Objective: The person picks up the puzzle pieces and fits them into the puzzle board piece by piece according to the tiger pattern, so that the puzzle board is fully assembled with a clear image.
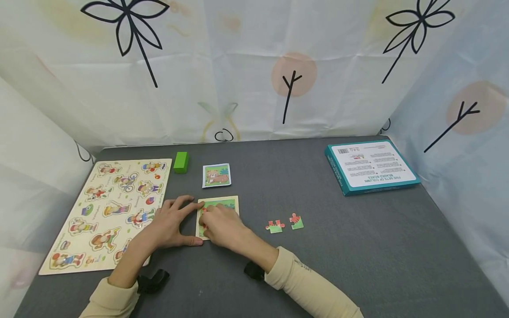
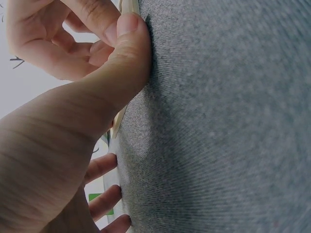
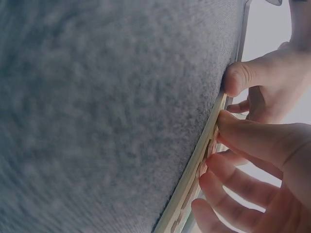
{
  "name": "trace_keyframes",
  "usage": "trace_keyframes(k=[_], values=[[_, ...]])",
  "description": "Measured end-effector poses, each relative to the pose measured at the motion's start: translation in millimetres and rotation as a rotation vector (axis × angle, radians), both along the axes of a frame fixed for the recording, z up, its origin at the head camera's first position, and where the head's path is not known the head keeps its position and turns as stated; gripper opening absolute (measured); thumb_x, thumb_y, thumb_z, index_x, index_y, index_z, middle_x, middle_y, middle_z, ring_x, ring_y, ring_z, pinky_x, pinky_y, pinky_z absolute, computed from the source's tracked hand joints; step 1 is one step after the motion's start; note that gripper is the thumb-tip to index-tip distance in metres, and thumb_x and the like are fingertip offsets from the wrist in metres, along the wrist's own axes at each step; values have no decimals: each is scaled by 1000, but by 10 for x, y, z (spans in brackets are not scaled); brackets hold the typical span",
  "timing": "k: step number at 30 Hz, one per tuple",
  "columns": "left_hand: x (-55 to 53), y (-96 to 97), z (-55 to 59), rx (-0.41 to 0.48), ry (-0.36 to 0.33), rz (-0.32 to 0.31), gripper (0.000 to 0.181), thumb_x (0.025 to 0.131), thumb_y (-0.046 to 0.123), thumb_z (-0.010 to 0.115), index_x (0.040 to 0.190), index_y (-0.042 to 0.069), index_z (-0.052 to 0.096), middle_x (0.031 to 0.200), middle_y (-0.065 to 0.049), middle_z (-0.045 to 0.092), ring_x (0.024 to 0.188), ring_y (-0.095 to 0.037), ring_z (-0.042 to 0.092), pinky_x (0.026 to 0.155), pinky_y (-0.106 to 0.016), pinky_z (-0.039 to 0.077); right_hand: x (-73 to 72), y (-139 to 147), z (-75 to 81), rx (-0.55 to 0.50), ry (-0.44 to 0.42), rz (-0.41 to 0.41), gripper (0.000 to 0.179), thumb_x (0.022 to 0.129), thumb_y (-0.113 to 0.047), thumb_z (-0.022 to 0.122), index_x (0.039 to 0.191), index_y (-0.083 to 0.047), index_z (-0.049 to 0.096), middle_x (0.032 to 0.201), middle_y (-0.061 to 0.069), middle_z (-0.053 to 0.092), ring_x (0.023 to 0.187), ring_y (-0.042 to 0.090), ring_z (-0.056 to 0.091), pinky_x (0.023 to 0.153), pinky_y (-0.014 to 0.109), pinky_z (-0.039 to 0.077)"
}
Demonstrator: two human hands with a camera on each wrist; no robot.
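Observation:
A small puzzle board [image 1: 234,202] with a pale frame and green picture lies in front of me. My left hand [image 1: 172,223] spreads along its left side, thumb at the lower corner and index finger near the upper one. The other left fingers [image 2: 104,201] rest toward the table. My right hand [image 1: 222,224] is over the board, bent fingers touching its picture and covering much of it. In the right wrist view, the right thumb [image 3: 238,127] lies at the board's edge. Two loose red-and-green jigsaw pieces [image 1: 275,226] [image 1: 296,221] lie to the right.
On the left lies a large board [image 1: 119,176] with cartoon figures. A green block [image 1: 180,162] stands by its upper corner. Behind the puzzle is a bear picture card [image 1: 216,175]. A teal box [image 1: 374,167] sits back right. White curtains [image 1: 246,79] enclose the grey table.

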State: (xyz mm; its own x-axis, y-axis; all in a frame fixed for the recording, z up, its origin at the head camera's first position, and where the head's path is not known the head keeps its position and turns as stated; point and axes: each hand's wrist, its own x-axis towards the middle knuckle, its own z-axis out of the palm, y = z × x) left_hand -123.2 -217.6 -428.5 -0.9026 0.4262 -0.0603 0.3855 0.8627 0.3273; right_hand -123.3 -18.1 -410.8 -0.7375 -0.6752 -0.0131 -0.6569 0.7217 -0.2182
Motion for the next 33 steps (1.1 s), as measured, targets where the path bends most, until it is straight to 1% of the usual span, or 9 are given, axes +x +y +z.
trace_keyframes(k=[5, 7, 11, 16, 18, 22, 24, 28, 33], values=[[4, -7, -2, 1, 2, -3, 98, 66, 63, 88, 148, 21, 54, 149, -19, 47, 122, -50, 49, 93, -70, 44, -1, -9, -19, 12, 18, 30, 10, 93, -20, 74, 98, -24, 82, 99, -5, 71, 92, 14, 66, 76, 24, 53], [5, -10, -3, 4, 1, -2, 98, 67, 63, 88, 148, 21, 54, 149, -19, 47, 122, -50, 49, 93, -70, 44, -2, -9, -18, 14, 13, 31, 10, 93, -19, 73, 96, -24, 82, 99, -5, 70, 92, 13, 65, 74, 24, 52], [4, -8, -4, 2, -3, 1, 97, 67, 64, 87, 148, 21, 54, 149, -19, 46, 123, -50, 48, 93, -71, 43, -4, 5, 11, 28, -26, 2, 10, 92, -23, 77, 101, -25, 80, 102, -5, 70, 90, 13, 63, 68, 26, 52], [5, -5, -1, -1, -12, 5, 97, 68, 64, 87, 149, 22, 53, 150, -18, 46, 125, -51, 47, 95, -72, 42, -19, 31, 33, 63, -58, -62, 28, 88, -34, 81, 115, -27, 78, 104, -3, 70, 88, 15, 62, 68, 31, 53], [5, -5, -1, -1, -13, 6, 97, 68, 64, 87, 149, 22, 53, 150, -18, 45, 125, -51, 47, 96, -72, 42, -27, 39, 29, 63, -62, -74, 29, 88, -35, 82, 115, -27, 78, 102, -2, 69, 86, 16, 62, 68, 31, 53], [3, -6, 1, 4, -20, 9, 96, 68, 63, 87, 149, 22, 53, 150, -18, 45, 125, -51, 47, 97, -72, 41, -35, 55, 25, 49, -86, -67, 20, 89, -33, 80, 108, -27, 81, 101, -2, 67, 84, 15, 59, 67, 29, 50], [3, -4, 2, 4, -26, 11, 96, 69, 63, 87, 149, 22, 53, 150, -18, 45, 125, -51, 46, 97, -72, 41, -34, 58, 25, 48, -100, -56, 16, 91, -32, 79, 106, -27, 81, 103, -2, 66, 86, 15, 57, 69, 29, 49], [-1, 5, 8, -4, -29, 16, 97, 68, 63, 87, 149, 22, 53, 150, -18, 44, 126, -51, 46, 96, -72, 41, -30, 61, 43, 46, -132, -48, 17, 92, -32, 78, 108, -28, 81, 108, -2, 65, 90, 16, 56, 76, 31, 51], [1, 10, 14, -10, -26, 12, 98, 68, 64, 86, 150, 22, 51, 150, -18, 45, 126, -51, 46, 96, -73, 42, -16, 49, 50, 39, -186, -94, 16, 92, -32, 77, 107, -28, 81, 109, -1, 64, 96, 18, 56, 88, 41, 52]])
